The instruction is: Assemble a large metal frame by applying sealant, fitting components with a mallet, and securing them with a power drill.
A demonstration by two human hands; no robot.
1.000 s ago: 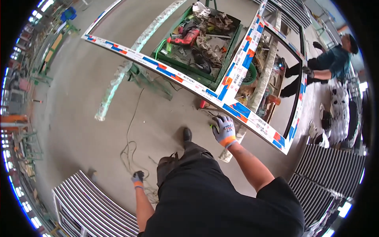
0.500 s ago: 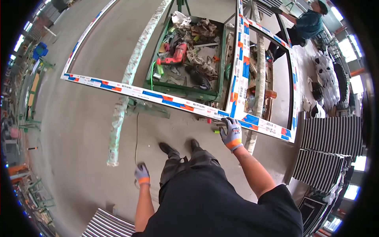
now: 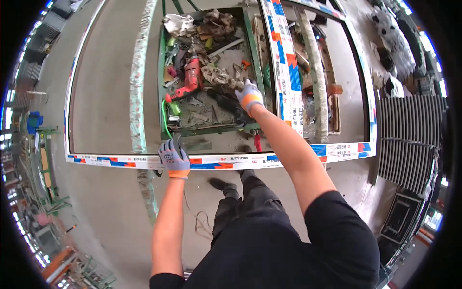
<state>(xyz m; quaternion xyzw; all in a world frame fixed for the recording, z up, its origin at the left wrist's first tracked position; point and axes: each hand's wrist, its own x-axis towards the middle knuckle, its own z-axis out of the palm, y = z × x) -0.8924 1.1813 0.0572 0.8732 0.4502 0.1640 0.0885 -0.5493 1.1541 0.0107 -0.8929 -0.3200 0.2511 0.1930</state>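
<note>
Now the big white window frame stretches across the middle, and the right hand has moved off it into the green tool tray at upper middle. That hand's fingers are curled around a dirty rag beside a red drill, while the left hand grips the frame's near bar.

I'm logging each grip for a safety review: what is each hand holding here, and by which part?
The left hand grips the near rail of the white window frame. The right hand reaches into the green tool tray; whether it holds anything cannot be told.

Grey orange-cuffed gloves, black T-shirt
</note>
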